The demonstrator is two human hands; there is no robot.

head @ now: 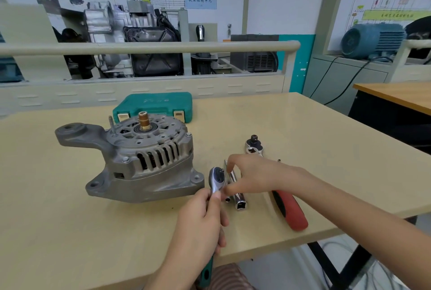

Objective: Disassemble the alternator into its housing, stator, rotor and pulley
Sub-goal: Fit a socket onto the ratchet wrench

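The grey alternator (140,157) stands on the table with its copper slip-ring shaft (144,122) pointing up and its housing bolts in place. Just to its right, my left hand (200,226) grips a ratchet wrench (217,176) by its green handle, head raised. My right hand (254,176) reaches in from the right, forefinger and thumb curled and pinching at the right side of the ratchet head. A long chrome socket (239,200) lies on the table under that hand, with a small socket (227,200) beside it.
A red-handled tool (291,212) lies near the table's front right edge. A second ratchet head with an adapter (254,146) lies behind my right hand. A shut green tool case (154,105) sits behind the alternator. A rail and engine displays stand beyond the table.
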